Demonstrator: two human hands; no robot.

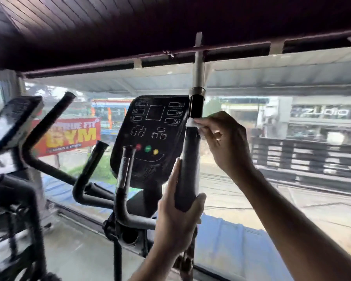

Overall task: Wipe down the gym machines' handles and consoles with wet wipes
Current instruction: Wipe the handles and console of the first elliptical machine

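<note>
A black foam-covered handle (189, 159) rises upright in front of me, right of the elliptical's black console (150, 136). My left hand (176, 218) grips the handle's lower part, thumb on its right side. My right hand (223, 138) pinches a white wet wipe (192, 123) against the handle higher up, just below a bare black section and a chrome collar (197, 91). The console shows white outlined boxes and red, green and yellow buttons.
The machine's left handle (125, 171) stands left of the console, with curved black bars (85, 175) beside it. A second machine's console (10, 122) is at far left. A large window (272, 179) directly behind looks onto a street and a red gym banner (67, 136).
</note>
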